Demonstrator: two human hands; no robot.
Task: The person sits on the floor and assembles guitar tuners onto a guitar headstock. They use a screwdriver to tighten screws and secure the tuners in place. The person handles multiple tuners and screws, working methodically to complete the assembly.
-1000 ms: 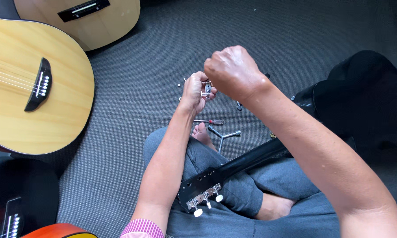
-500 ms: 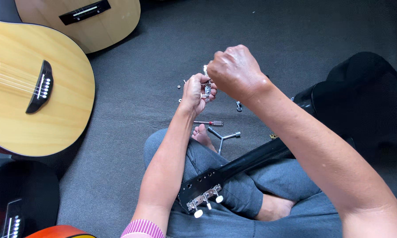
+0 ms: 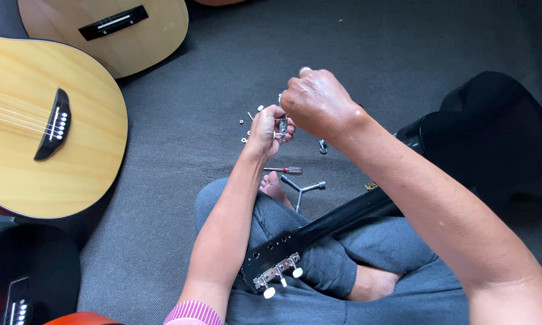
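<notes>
Grey carpet (image 3: 163,229) covers the floor where a person sits cross-legged with a black guitar (image 3: 343,219) lying across the lap, headstock toward the camera. Between the earlier views and now almost nothing shifts: the left hand (image 3: 264,129) stays pinched on a small metal tuning machine (image 3: 282,125), and the right hand (image 3: 319,102) stays closed just above it, its fingers curled over the part; what they grasp is hidden. The part is held above the carpet, in front of the knees. The work looks mid-step, hands steady. Loose small screws and washers (image 3: 247,123) lie beside the left hand, a three-armed wrench (image 3: 301,188) and a small screwdriver (image 3: 286,170) near the foot. Two pale acoustic guitars (image 3: 48,138) lie to the left.
</notes>
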